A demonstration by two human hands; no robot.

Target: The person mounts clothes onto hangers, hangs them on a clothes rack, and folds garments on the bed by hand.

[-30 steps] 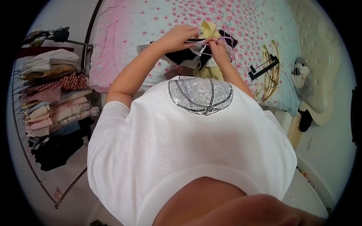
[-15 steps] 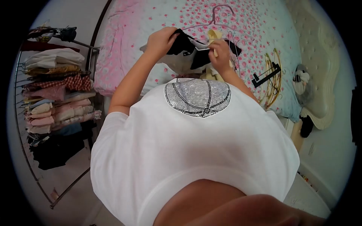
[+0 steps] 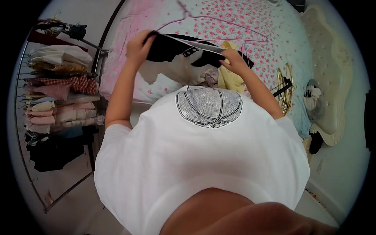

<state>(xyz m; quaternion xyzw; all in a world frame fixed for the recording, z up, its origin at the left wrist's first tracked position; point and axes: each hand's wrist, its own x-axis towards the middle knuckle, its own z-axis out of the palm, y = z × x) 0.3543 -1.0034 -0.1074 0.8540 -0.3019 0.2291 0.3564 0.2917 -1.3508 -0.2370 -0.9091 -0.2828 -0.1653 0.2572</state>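
A black and greyish-beige garment [image 3: 164,49] is stretched by its edge between my two hands above the bed. My left hand [image 3: 138,49] is closed on the black edge at the left. My right hand [image 3: 235,62] pinches the other end of that edge. A pink hanger [image 3: 229,20] lies just beyond the garment; its left end reaches the cloth beside my left hand, and whether the fingers also grip it cannot be made out. Yellow cloth [image 3: 231,80] lies below my right hand, partly covered by it.
A floral bedspread [image 3: 164,11] lies under the work. Gold hangers [image 3: 289,100] and a black hanger [image 3: 284,87] lie at the right, near the padded headboard [image 3: 327,86]. On the left stands a rack with several hanging clothes [image 3: 58,86].
My hands have moved apart, spreading the garment's edge wider. The pink hanger has shifted and tilted, its hook now further left and higher in view. The head view has shifted slightly.
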